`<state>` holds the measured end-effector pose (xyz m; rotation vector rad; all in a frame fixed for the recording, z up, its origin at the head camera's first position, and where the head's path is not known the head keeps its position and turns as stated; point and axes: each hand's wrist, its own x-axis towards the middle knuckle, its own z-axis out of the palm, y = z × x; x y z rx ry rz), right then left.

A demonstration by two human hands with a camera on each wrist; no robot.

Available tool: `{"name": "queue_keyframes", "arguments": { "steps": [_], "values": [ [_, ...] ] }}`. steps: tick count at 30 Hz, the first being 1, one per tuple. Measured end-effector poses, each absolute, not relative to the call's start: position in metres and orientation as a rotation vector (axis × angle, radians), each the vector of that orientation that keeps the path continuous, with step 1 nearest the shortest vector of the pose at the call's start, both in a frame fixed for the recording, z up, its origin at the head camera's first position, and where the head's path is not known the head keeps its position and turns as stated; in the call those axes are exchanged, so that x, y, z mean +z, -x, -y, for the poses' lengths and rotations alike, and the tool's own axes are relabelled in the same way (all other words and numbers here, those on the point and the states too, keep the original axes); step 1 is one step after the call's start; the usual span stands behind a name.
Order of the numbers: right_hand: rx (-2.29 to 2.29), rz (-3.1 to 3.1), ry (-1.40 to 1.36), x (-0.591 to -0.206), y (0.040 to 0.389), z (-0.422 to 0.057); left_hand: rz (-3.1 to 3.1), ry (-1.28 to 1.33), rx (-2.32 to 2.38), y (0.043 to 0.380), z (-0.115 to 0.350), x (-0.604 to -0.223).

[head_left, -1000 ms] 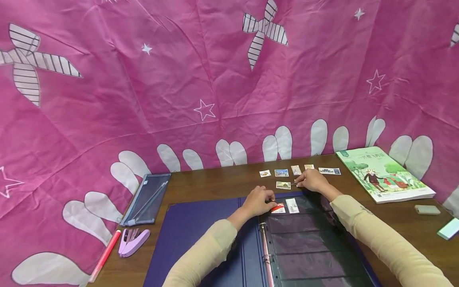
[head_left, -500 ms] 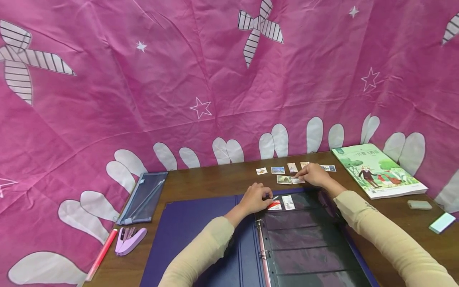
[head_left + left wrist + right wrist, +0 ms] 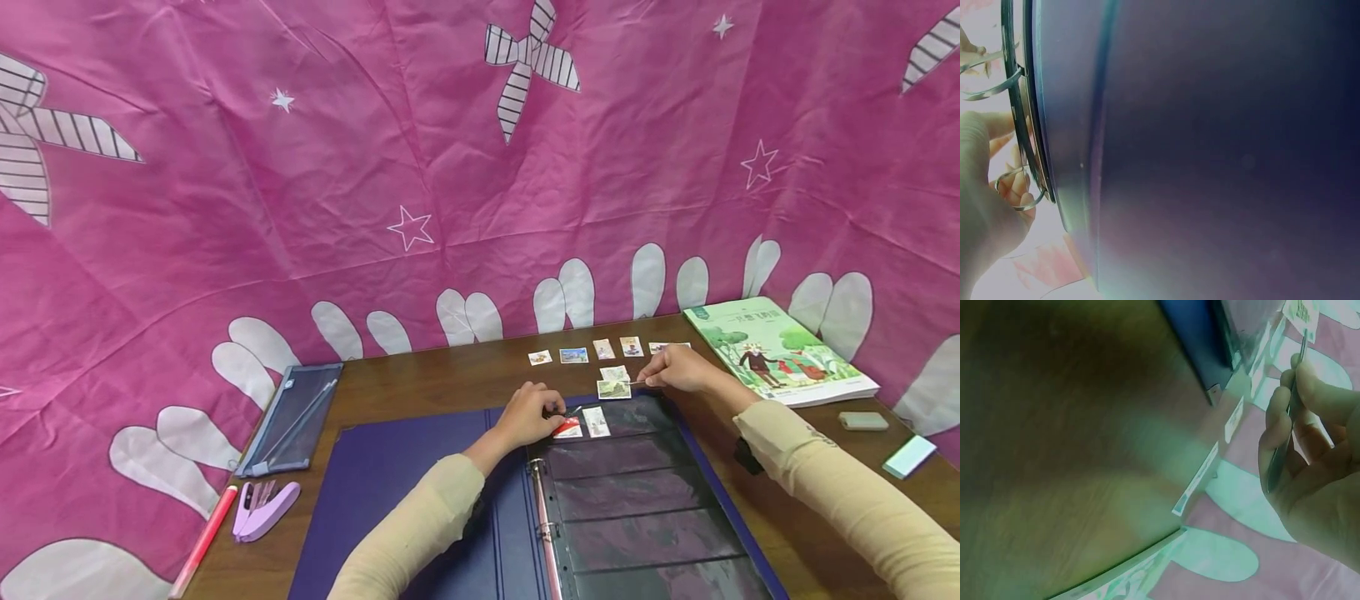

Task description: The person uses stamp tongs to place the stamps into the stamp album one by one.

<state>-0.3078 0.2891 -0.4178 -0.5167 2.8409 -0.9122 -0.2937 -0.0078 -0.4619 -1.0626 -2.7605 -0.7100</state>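
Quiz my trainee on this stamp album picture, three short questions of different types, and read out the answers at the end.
1. True or false: the right hand holds no tool.
2. Which lies left of the album? A) the green book B) the zip pouch C) the white-and-green block
3. Fill in: the left hand is beside a red-and-white stamp at the page's ____ row.

Key: 1. False; it holds tweezers, a small stamp at their tips. 2. B. 3. top.
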Motion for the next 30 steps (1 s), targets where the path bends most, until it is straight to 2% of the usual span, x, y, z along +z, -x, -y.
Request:
{"name": "queue_keyframes", "arguments": {
  "steps": [9, 30],
  "values": [
    [-0.979, -2.693, 0.54, -0.421, 0.306, -0.297, 2.711, 1.093, -0.78, 0.297, 0.008, -0.465],
    [-0.691, -2.587, 0.754, -0.411, 0.318, -0.288, 2.767, 1.04, -0.753, 0.297, 0.006, -0.463]
  ]
}}
